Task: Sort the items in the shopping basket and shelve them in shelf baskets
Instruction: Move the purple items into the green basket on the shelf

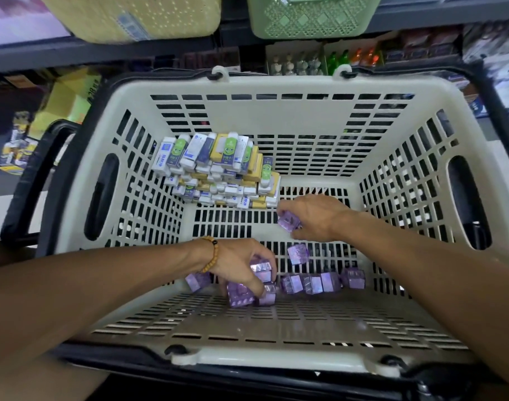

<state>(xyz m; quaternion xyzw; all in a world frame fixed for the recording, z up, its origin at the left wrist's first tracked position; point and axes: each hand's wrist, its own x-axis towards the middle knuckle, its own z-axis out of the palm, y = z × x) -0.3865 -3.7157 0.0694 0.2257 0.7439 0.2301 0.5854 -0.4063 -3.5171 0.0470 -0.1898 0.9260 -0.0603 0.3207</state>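
Both my hands are inside a beige shopping basket (276, 85). My left hand (238, 261), with a bead bracelet on its wrist, grips a purple cube-shaped box (262, 270) near the basket's front wall. My right hand (314, 215) curls around another purple box (289, 221) in the middle of the floor. Several more purple boxes (314, 283) lie loose along the front, one (298, 253) a little apart. A pile of small white, yellow and green eraser boxes (218, 172) is heaped in the far left corner.
Two shelf baskets sit above on a dark shelf: a yellow one (137, 15) at the left and a green one (308, 18) at the right. Bottles and packaged goods fill the lower shelf behind. The basket's black handles (36, 180) hang down at its sides.
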